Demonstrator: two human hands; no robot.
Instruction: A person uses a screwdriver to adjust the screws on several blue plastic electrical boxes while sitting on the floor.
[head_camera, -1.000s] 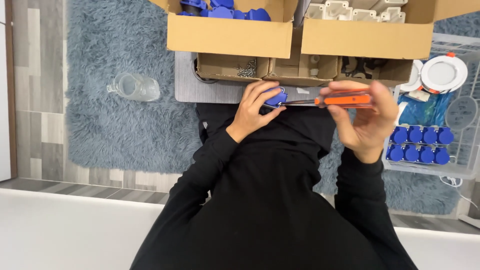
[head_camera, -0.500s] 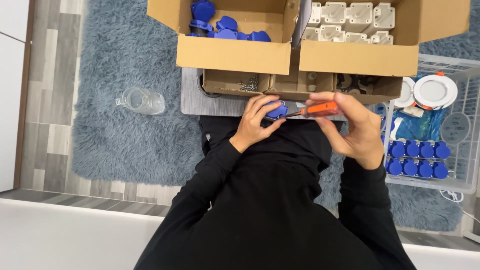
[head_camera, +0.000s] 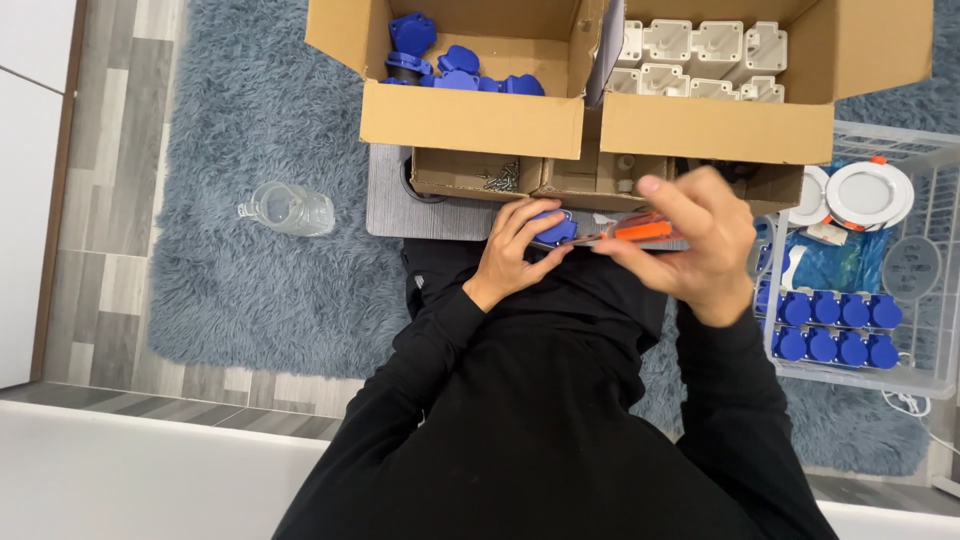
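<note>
— Gripping tight on both sides: the left hand (head_camera: 520, 252) is curled closed around a small blue plastic part (head_camera: 556, 229), and the right hand (head_camera: 690, 240) is wrapped around the orange handle of a screwdriver (head_camera: 640, 231), with the shaft running across to the part.

— Where does the part sit?

— Over the lap, just in front of the grey board (head_camera: 400, 205) and below the low open tray of screws (head_camera: 497, 178). The tip itself is hidden behind the fingers, so whether it is seated in a screw head I cannot tell.

— So what makes this go well?

— I would say alignment. Keep the shaft straight in line with the screw, press along the axis, and let the left hand brace the part so it doesn't twist with the tool. Held in the air like this, a slip looks like the main risk.

— And around them?

— Big cardboard box (head_camera: 470, 120) with more blue pieces at the back left, a second box (head_camera: 715, 128) with white housings (head_camera: 700, 60) beside it, and a wire basket (head_camera: 930, 380) at the right with rows of blue caps (head_camera: 835, 328). A clear jar (head_camera: 290, 208) lies well apart on the blue rug (head_camera: 240, 290).
</note>
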